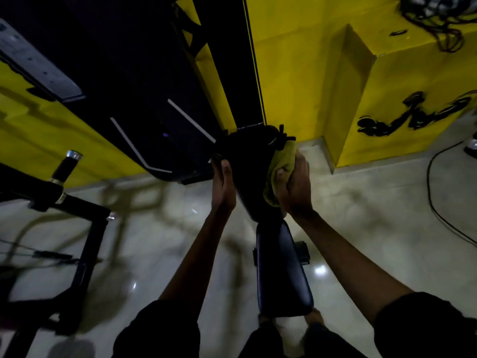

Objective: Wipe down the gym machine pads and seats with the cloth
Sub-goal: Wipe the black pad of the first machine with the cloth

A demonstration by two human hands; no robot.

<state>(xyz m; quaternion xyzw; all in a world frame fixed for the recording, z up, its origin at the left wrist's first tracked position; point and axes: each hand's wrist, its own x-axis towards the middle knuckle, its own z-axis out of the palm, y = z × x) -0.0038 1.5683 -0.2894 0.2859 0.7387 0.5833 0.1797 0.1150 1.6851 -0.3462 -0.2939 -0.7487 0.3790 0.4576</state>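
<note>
- Upper pad (254, 177) being flanked on both sides: left hand (223, 187) holding its left edge, right hand (296, 187) pressing cloth (280, 171) on its right edge.
- Knob (282, 136) sticking out at pad's top right corner, just beside cloth, blocking way up.
- Black upright post (232, 60) rising behind pad's top edge, closing that side.
- Seat pad (282, 267) lying just under pad's bottom edge.
- Floor (180, 228) lying open on both sides of seat pad.
- Black frame (77, 228) standing well apart at left.
- Cable (433, 197) trailing on floor at far right.
</note>
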